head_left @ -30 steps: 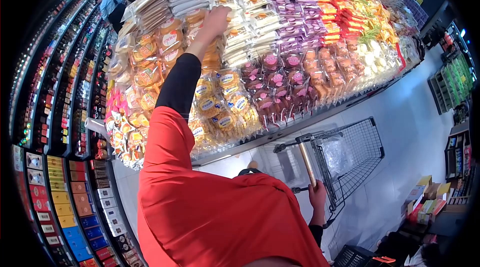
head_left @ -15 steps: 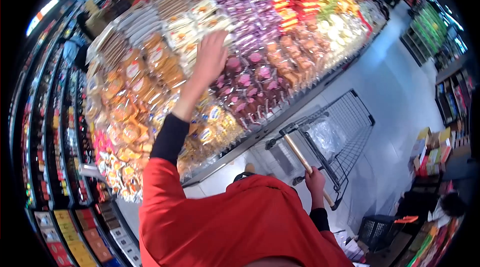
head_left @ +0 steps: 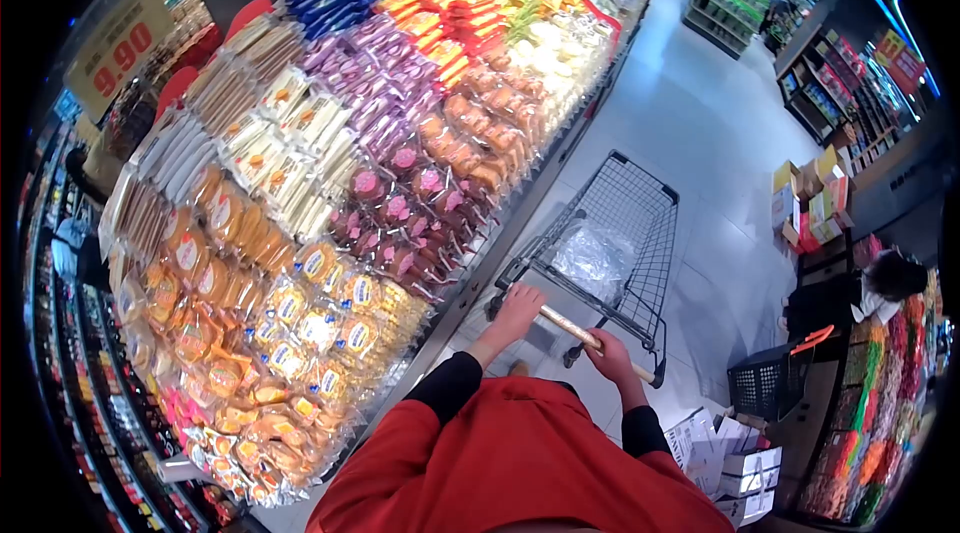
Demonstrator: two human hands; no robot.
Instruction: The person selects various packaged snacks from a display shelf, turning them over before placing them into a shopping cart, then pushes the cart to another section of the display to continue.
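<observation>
A wire shopping cart (head_left: 640, 223) stands on the floor to the right of the snack display, with a clear plastic bag (head_left: 592, 258) inside it. Its light-coloured handle (head_left: 568, 324) runs across in front of me. My right hand (head_left: 612, 357) is closed around the handle near its right part. My left hand (head_left: 519, 313) is at the left end of the handle, its fingers bent over it. Packaged snacks in many colours, such as dark packs with pink labels (head_left: 400, 208), lie on the display left of the cart.
A 9.90 price sign (head_left: 118, 46) stands at the upper left. Low on the right are a black basket (head_left: 768, 380), white boxes (head_left: 745, 473) and a person (head_left: 840, 305). Cartons (head_left: 812, 195) and shelves line the right side. Grey floor (head_left: 660, 103) runs beyond the cart.
My left hand has come down from over the snack packs to the cart handle. The view has turned, so the display and cart appear further left. My right hand still holds the handle.
</observation>
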